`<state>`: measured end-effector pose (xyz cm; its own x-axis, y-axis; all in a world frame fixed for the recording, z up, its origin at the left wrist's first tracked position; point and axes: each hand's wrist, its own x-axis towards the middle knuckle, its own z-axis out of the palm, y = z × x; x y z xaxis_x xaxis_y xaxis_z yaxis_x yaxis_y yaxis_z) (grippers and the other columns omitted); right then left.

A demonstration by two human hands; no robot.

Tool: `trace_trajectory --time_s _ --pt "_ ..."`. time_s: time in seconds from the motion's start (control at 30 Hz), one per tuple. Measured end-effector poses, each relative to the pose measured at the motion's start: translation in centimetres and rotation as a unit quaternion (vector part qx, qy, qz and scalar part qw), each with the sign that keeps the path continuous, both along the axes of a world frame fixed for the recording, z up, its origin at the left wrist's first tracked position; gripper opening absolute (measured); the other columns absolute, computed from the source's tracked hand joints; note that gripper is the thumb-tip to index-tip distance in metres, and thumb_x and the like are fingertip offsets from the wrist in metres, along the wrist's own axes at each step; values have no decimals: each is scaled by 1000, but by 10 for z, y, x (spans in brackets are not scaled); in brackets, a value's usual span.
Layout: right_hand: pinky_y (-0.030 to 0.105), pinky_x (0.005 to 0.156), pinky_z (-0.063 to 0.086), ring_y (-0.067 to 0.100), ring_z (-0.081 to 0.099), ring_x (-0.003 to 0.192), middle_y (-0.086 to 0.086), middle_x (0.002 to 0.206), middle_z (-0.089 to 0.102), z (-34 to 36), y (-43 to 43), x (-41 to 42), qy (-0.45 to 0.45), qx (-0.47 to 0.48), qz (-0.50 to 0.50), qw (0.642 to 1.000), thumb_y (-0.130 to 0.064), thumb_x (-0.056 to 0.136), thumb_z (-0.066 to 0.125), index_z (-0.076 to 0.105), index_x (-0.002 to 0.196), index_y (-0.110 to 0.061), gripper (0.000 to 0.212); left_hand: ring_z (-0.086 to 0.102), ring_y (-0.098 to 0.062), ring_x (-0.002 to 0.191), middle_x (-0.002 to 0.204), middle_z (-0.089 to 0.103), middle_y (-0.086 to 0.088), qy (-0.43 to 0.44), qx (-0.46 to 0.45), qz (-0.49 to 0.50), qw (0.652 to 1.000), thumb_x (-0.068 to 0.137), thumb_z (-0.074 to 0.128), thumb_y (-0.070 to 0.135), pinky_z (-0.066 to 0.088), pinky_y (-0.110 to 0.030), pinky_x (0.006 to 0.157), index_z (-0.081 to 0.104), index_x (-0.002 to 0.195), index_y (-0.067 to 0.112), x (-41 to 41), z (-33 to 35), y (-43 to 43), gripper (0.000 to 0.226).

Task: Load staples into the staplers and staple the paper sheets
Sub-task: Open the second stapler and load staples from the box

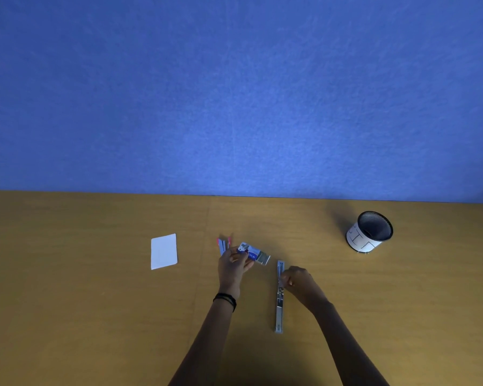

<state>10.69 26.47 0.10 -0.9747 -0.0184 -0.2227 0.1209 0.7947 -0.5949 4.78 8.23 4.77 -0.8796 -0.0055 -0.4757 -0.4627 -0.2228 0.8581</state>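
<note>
A grey stapler (279,302) lies swung fully open in a long line on the wooden desk (95,302). My right hand (297,281) pinches something small at the stapler's upper half; what it holds is too small to tell. My left hand (232,264) grips a small blue and white staple box (251,251), whose grey inner tray (263,259) is slid out to the right. Just behind my left hand lies a second stapler (223,244) with pink parts, partly hidden by my fingers. A white stack of paper sheets (164,251) rests to the left.
A black mesh pen cup (370,231) with a white paper label stands at the back right. A blue partition wall (234,93) rises along the desk's far edge.
</note>
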Motion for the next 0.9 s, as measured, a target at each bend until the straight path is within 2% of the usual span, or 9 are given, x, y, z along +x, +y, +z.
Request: trace_trajectory --time_s 0.07,0.13,0.2,0.3,0.47,0.57,0.67,0.77,0.9 --pt "27 65 46 16 62 75 11 87 66 2 2 1 3 -1 3 1000 -3 84 58 68 78 -5 12 65 -19 82 89 61 -14 0 1 -1 1000 88 61 0 59 -20 68 59 91 9 0 1 1 9" --pt "16 64 40 7 57 76 9 94 68 3 2 2 11 11 7 1000 -4 87 56 70 87 -6 14 65 -18 81 88 61 -12 0 2 -3 1000 87 61 0 59 -19 67 59 87 12 0 1 3 12" --pt "14 66 39 5 56 77 8 96 68 8 0 2 42 -3 -21 999 -2 88 55 70 93 -5 16 65 -19 82 89 62 -13 -2 3 -5 1000 87 60 -1 59 -19 66 60 89 11 -1 0 4 11" --pt "19 65 49 6 62 75 0 92 68 24 -5 0 121 -89 -98 984 -5 87 60 67 101 -12 17 65 -23 86 96 61 -18 -5 -6 -8 1000 88 60 0 59 -19 67 58 106 -1 -3 -3 8 18" --pt "16 62 53 6 65 78 -7 96 63 48 -17 -2 185 -233 -142 944 -4 80 70 59 96 -27 29 66 -24 88 112 59 -29 -8 0 -14 1000 88 60 3 58 -21 68 50 117 -1 -4 -3 18 31" --pt "19 65 56 7 64 81 -9 101 58 54 -20 -4 207 -214 -124 947 -2 78 71 61 99 -17 28 65 -27 95 114 59 -31 -6 10 -21 1000 89 60 2 58 -23 71 48 119 0 -4 -1 24 33" --pt "14 69 53 6 62 84 -10 98 56 52 -21 -4 215 -194 -123 949 1 77 71 63 98 -11 25 66 -25 92 113 61 -29 -3 24 -32 999 89 58 1 58 -18 65 53 111 6 -3 2 28 23" --pt "13 73 52 4 62 87 -6 97 58 49 -21 -3 232 -186 -133 946 2 78 70 65 97 -8 22 67 -21 90 113 63 -26 -1 26 -41 999 89 58 0 58 -17 66 56 112 7 -2 3 31 24" --pt "19 78 54 7 64 90 -6 99 65 49 -22 -2 255 -159 -150 942 -1 78 71 68 102 -10 25 66 -25 100 115 63 -23 -2 19 -45 999 89 59 3 58 -18 71 54 120 4 -1 4 32 32"
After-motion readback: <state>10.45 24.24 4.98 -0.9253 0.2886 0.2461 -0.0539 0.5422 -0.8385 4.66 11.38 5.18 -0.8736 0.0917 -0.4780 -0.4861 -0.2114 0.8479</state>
